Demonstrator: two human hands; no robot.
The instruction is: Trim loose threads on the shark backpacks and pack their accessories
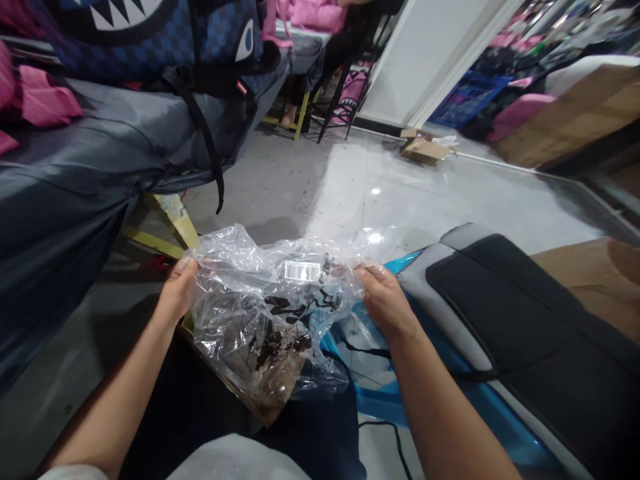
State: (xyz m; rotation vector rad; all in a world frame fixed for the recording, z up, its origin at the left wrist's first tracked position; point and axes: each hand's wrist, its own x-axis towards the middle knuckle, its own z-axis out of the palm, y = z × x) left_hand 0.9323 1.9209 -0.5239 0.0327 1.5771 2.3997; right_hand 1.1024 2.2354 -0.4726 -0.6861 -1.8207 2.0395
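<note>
A clear plastic bag with black print and a white barcode label is stretched between my two hands above my lap. My left hand pinches its left edge, thumb on top. At the opposite edge, my right hand has its fingers closed on the plastic. Through the film a brown cardboard piece shows below, near my knees. Whether anything lies inside the bag I cannot tell; it looks flat and crumpled.
Left stands a table with a grey cloth, bearing a blue checked shark-face backpack with a hanging strap. On my right, a grey and black padded piece rests on a blue plastic stool. An opened carton lies on the floor ahead.
</note>
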